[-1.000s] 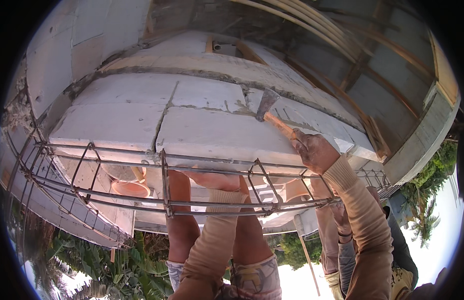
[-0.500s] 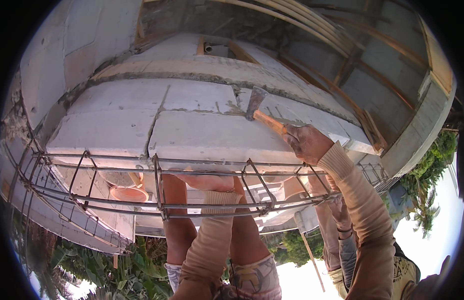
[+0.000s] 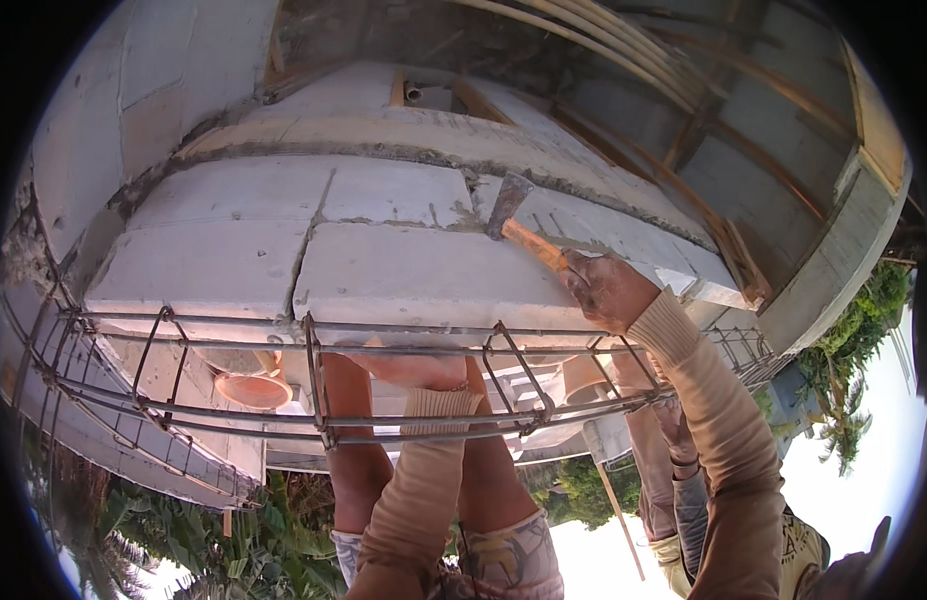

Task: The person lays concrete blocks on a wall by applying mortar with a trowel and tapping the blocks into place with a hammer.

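My right hand [image 3: 610, 290] is wrapped round the orange-brown wooden handle of a hatchet [image 3: 531, 242]. Its dark, flared metal head lies against the joint between pale wall blocks. Just left of the hatchet is a large, smooth, whitish block [image 3: 413, 270] with narrow mortar joints around it. Below that block's lower edge, behind the steel bars, my left hand [image 3: 413, 368] is held up close to its underside. The fingers of that hand are mostly hidden, so their grip does not show.
A rebar cage [image 3: 428, 413] with tied stirrups runs across in front of the wall and around my left forearm. An orange-rimmed bucket [image 3: 253, 390] stands beyond the bars at left. Another person's hand [image 3: 676, 425] is near my right forearm. Timber poles [image 3: 603, 40] cross overhead.
The hatchet and my right hand have shifted very slightly left, with the head still at the block joint. My left hand stays below the block.
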A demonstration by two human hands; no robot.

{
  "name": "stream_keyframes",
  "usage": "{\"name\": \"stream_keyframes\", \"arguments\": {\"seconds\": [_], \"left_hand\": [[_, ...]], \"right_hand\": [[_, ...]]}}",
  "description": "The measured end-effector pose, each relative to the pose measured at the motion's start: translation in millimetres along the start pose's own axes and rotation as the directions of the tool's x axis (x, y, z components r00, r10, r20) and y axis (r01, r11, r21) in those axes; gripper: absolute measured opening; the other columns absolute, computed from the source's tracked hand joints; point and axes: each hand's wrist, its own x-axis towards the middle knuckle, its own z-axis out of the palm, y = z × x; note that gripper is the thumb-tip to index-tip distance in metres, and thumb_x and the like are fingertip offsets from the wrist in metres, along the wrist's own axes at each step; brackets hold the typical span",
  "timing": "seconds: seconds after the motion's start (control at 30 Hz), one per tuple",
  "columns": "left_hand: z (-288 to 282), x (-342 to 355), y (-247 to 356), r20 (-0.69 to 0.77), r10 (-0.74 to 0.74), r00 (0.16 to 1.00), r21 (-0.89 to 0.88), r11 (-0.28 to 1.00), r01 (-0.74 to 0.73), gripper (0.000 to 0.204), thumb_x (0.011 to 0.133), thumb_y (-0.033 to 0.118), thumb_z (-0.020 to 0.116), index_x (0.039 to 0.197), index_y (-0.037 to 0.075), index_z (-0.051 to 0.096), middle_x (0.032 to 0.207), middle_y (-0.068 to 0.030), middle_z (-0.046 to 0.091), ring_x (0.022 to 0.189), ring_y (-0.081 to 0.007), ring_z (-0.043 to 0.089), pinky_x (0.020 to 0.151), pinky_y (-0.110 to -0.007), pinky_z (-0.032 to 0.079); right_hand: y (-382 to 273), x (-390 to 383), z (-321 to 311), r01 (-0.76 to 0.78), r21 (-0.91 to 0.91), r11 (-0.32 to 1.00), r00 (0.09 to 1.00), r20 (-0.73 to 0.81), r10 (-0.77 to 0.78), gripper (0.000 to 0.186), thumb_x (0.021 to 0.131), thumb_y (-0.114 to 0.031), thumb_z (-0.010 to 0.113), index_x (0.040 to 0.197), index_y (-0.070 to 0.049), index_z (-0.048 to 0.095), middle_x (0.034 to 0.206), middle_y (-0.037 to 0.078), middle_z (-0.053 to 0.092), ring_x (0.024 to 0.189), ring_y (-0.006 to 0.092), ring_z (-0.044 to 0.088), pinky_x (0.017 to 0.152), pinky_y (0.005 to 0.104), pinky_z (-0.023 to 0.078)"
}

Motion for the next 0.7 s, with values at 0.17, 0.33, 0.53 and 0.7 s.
{"name": "stream_keyframes", "arguments": {"seconds": [0.17, 0.33, 0.53, 0.7], "left_hand": [[8, 4, 13, 0.037, -0.303, 0.952, -0.376, 0.878, 0.294, 0.069, 0.105, 0.059, 0.029, 0.154, 0.011, 0.032, 0.156, -0.0108, 0.036, 0.138, -0.0305, 0.042, 0.111, -0.050, 0.045], [0, 0, 6, 0.024, -0.041, 0.999, -0.018, 0.999, 0.041, 0.067, 0.105, 0.057, 0.029, 0.153, 0.010, 0.033, 0.154, -0.0136, 0.037, 0.136, -0.0300, 0.045, 0.109, -0.050, 0.047], [5, 0, 11, -0.010, 0.098, 0.995, 0.151, 0.984, -0.096, 0.063, 0.107, 0.051, 0.030, 0.152, 0.008, 0.033, 0.152, -0.0163, 0.040, 0.130, -0.0306, 0.050, 0.102, -0.048, 0.053], [6, 0, 14, -0.032, 0.174, 0.984, 0.395, 0.907, -0.148, 0.063, 0.103, 0.046, 0.040, 0.149, 0.002, 0.035, 0.145, -0.0195, 0.045, 0.125, -0.0315, 0.055, 0.099, -0.045, 0.053]], "right_hand": [[34, -1, 6, 0.162, -0.100, 0.982, 0.961, -0.210, -0.180, 0.038, 0.102, -0.019, 0.053, 0.130, 0.008, 0.054, 0.074, 0.025, 0.062, 0.068, 0.0396, 0.064, 0.064, 0.0457, 0.050], [-10, -17, -5, -0.094, 0.106, 0.990, 0.959, -0.256, 0.118, 0.042, 0.101, -0.017, 0.055, 0.135, 0.007, 0.052, 0.079, 0.030, 0.064, 0.075, 0.0425, 0.067, 0.068, 0.0468, 0.051], [-8, -8, -12, 0.062, -0.054, 0.997, 0.997, -0.046, -0.065, 0.041, 0.101, -0.015, 0.056, 0.135, 0.007, 0.052, 0.077, 0.028, 0.064, 0.071, 0.0417, 0.066, 0.067, 0.0468, 0.051], [4, -5, 10, 0.124, -0.014, 0.992, 0.976, -0.177, -0.124, 0.042, 0.101, -0.015, 0.055, 0.136, 0.006, 0.050, 0.076, 0.026, 0.064, 0.072, 0.0411, 0.065, 0.067, 0.0464, 0.051]]}}
